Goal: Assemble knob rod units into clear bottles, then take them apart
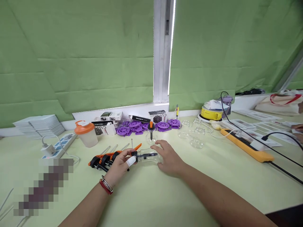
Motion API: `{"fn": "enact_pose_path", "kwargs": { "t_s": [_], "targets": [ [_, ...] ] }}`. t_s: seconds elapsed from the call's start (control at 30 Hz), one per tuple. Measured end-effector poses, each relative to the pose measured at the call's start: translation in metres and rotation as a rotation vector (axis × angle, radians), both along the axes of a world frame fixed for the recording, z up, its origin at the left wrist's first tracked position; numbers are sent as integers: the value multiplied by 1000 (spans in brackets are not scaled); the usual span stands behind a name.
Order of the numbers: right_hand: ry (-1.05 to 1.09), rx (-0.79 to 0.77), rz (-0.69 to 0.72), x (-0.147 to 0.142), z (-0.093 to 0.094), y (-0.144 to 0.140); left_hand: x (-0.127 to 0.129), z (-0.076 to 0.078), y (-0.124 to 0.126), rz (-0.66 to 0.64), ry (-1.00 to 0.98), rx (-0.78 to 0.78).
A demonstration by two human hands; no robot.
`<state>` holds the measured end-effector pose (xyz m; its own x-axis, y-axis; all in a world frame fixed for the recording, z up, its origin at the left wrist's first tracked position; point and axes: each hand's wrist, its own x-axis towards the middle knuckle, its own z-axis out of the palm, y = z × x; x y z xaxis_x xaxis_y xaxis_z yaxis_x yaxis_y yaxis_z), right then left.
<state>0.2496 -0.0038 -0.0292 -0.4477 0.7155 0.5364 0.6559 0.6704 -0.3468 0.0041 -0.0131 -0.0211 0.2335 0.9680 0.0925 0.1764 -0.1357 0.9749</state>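
Observation:
My right hand (169, 157) is wrapped round the wide end of a clear glass bottle (146, 159), tilted on its side above the table. At its neck, my left hand (121, 164) pinches the black cap (134, 155), which has an orange lever; a white wrap covers the left thumb. A dark tube shows inside the glass. Left of my hands lie several loose black caps (105, 160) with orange levers and metal spouts. Just beyond stands another glass bottle (151, 137) with a black and orange top.
Several glass jars (197, 142) stand at right. Purple plastic holders (136, 127) and boxes (105, 128) line the back. An orange-lidded shaker cup (86, 135) and white power strip (62, 145) are left. An orange power strip (246, 145), cables and a co-worker's hand (297, 127) are right.

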Motion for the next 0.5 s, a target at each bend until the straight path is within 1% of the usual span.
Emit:
{"fn": "enact_pose_path", "kwargs": {
  "t_s": [0.3, 0.4, 0.5],
  "targets": [
    [-59, 83, 43, 4, 0, 3, -2, 2, -1, -13, 60, -16],
    [-41, 75, 56, 5, -1, 3, -2, 1, -1, -42, 13, -25],
    [41, 30, 70, 6, 0, 4, -2, 0, 0, -67, -73, -46]
  ]
}}
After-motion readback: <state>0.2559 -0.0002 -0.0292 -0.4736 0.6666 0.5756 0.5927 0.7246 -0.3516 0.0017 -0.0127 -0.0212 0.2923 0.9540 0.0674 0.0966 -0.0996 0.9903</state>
